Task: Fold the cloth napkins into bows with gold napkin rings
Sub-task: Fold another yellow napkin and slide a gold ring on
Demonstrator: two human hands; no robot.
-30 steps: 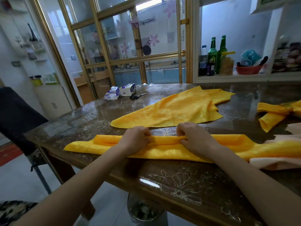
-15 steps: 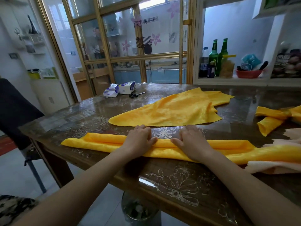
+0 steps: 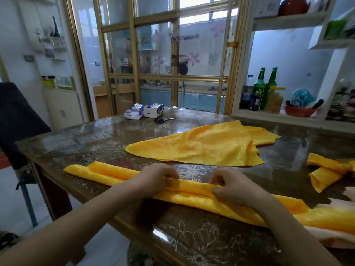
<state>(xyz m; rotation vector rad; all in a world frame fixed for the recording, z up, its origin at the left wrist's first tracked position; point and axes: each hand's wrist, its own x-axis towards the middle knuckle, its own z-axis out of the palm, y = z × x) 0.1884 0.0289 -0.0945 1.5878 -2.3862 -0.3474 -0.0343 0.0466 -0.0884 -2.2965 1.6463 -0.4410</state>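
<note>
A yellow cloth napkin folded into a long narrow band [image 3: 107, 172] lies along the near edge of the dark table [image 3: 80, 135]. My left hand [image 3: 156, 177] pinches the band's far fold near its middle. A short gap to the right, my right hand [image 3: 233, 187] grips the same fold with curled fingers and thumb. A second yellow napkin [image 3: 197, 145] lies flat and loose behind the band. At the right edge sits a folded yellow napkin bow [image 3: 326, 169]. No gold ring shows.
Two tissue packs [image 3: 144, 111] and black scissors [image 3: 163, 120] lie at the table's far side. A pale pink cloth [image 3: 336, 237] lies under the band's right end. A dark chair [image 3: 17, 120] stands at the left. Green bottles [image 3: 265, 87] stand on the shelf beyond.
Both hands went from pressing flat on the band to curling their fingers and pinching its far fold. The view has tilted upward.
</note>
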